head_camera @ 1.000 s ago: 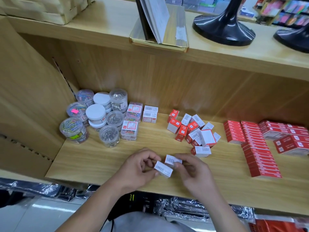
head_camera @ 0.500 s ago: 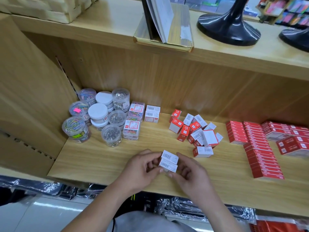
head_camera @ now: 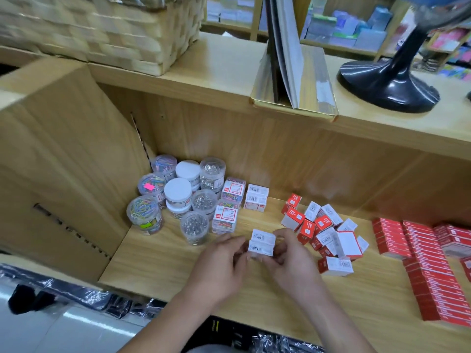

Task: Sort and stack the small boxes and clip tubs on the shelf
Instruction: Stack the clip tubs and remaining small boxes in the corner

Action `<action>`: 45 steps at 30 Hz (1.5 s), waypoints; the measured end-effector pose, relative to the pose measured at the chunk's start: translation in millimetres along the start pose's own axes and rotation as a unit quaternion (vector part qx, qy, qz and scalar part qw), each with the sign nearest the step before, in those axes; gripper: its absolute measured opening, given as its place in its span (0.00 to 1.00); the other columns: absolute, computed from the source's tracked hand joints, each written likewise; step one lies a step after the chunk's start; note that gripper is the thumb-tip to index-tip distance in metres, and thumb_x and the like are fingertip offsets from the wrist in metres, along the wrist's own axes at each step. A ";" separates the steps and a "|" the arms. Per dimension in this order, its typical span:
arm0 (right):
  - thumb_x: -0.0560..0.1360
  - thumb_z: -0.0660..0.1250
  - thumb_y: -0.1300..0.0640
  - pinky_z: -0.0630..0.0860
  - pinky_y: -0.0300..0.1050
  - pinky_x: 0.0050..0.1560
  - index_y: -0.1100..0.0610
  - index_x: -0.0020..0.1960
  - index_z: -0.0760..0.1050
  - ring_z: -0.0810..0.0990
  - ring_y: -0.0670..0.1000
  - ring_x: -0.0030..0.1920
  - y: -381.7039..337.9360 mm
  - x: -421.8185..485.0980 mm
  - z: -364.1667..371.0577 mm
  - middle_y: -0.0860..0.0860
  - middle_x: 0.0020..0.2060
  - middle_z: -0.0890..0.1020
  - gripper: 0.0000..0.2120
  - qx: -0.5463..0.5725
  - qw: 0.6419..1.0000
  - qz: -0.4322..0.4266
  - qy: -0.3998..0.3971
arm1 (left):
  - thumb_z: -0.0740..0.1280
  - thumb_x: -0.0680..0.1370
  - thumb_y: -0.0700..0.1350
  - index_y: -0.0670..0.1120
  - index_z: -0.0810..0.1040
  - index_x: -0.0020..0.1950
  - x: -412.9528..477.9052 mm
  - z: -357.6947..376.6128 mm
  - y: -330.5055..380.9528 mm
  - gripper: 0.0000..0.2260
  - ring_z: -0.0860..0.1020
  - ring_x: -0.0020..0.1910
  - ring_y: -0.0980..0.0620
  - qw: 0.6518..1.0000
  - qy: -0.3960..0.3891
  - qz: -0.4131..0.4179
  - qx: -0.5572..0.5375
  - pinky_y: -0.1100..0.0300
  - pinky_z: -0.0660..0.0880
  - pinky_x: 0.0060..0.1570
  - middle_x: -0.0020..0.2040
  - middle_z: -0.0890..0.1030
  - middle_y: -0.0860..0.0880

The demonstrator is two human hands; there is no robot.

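Two small white barcode boxes (head_camera: 262, 242) sit one on top of the other between my hands, just above the wooden shelf (head_camera: 158, 256). My left hand (head_camera: 219, 266) pinches their left side and my right hand (head_camera: 290, 261) pinches their right side. A loose heap of small red and white boxes (head_camera: 323, 225) lies to the right. A matching pair of stacked white boxes (head_camera: 256, 201) stands at the back. Round clip tubs (head_camera: 178, 194) and square clear clip boxes (head_camera: 225, 219) cluster in the back left corner.
Rows of flat red boxes (head_camera: 423, 261) fill the shelf's right side. The shelf's left wall (head_camera: 63, 174) stands close to the tubs. On the top board rest a woven basket (head_camera: 114, 29), a gold tray with books (head_camera: 293, 98) and a black stand base (head_camera: 390, 85).
The two white boxes, held apart a second ago, now sit stacked and squared up between both hands. The view has tilted upward, showing more of the top board.
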State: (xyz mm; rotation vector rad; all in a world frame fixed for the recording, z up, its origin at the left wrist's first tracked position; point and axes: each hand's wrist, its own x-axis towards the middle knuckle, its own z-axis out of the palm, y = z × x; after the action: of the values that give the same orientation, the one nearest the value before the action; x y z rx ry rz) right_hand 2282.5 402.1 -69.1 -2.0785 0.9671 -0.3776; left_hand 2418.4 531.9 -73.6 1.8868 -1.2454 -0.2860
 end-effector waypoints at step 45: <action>0.67 0.81 0.57 0.78 0.41 0.47 0.46 0.49 0.80 0.79 0.38 0.43 77.0 -75.8 -59.8 0.43 0.53 0.74 0.15 -0.025 0.971 -0.025 0.238 | 0.65 0.80 0.44 0.51 0.68 0.69 84.1 58.8 60.9 0.18 0.81 0.47 0.38 0.957 -0.129 0.085 0.244 0.46 0.78 0.39 0.71 0.68 0.50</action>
State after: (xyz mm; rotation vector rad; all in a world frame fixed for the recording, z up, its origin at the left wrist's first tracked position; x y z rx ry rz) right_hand 2160.3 396.3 -85.5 -2.1029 1.2083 -0.9183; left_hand 2384.7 421.2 -44.6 2.1835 -1.7709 -0.1418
